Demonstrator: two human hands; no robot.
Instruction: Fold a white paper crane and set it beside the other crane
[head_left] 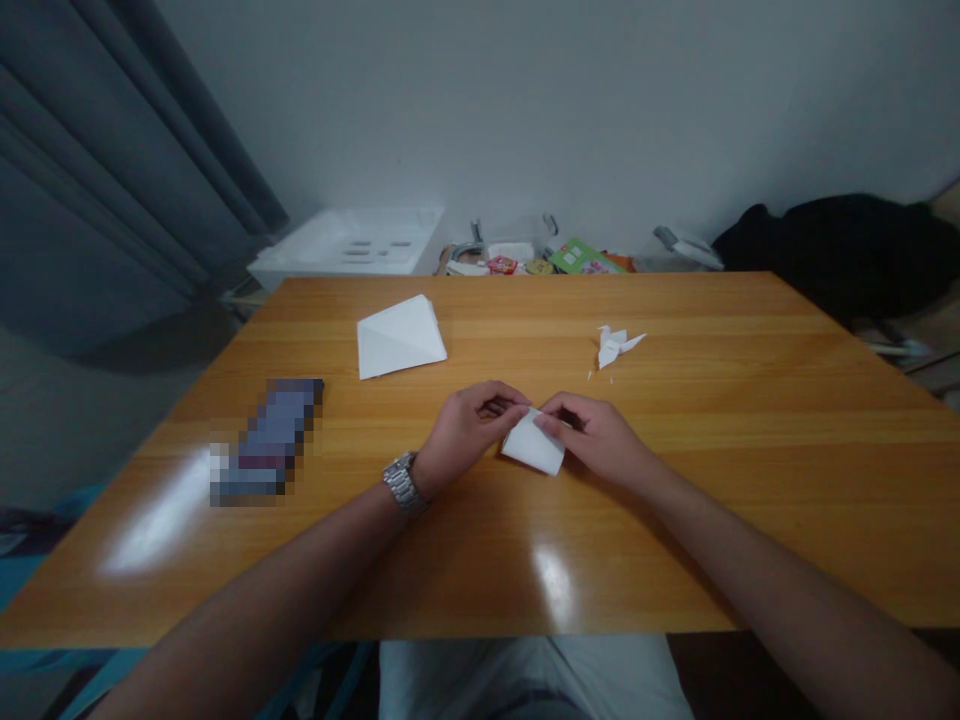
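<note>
Both my hands meet over a small folded white paper (534,446) lying on the wooden table (675,480). My left hand (469,428), with a metal watch on the wrist, pinches the paper's upper left edge with curled fingers. My right hand (592,435) presses and pinches the paper's upper right edge, fingers closed on it. A larger white paper (400,338), creased along a diagonal, lies further back to the left. A finished white paper crane (615,345) rests further back to the right, clear of both hands.
A blurred-out dark flat object (268,442) lies on the table's left side. Behind the table stand a white appliance (352,243), a clutter of small packets (540,260) and a black bag (840,250). A grey curtain (97,170) hangs at the left.
</note>
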